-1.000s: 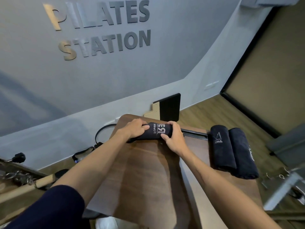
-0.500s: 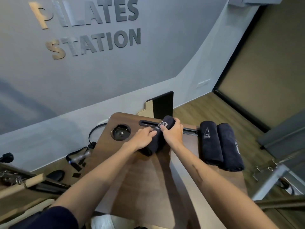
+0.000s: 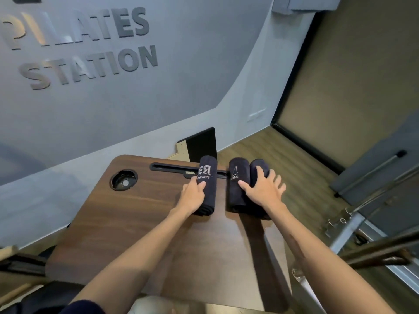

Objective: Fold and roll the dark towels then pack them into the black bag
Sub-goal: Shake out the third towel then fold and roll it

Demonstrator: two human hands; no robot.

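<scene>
three rolled dark towels lie on the wooden table (image 3: pixel 127 214). left hand (image 3: pixel 192 196) grips the lettered roll (image 3: pixel 206 177); right hand (image 3: pixel 263 189) rests spread on the pair (image 3: pixel 240 189). gather them snugly so no roll loosens. black bag isn't visible.

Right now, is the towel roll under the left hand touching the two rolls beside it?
Apart. The head view shows a strip of bare wooden table between the left roll and the pair of rolls.
</scene>
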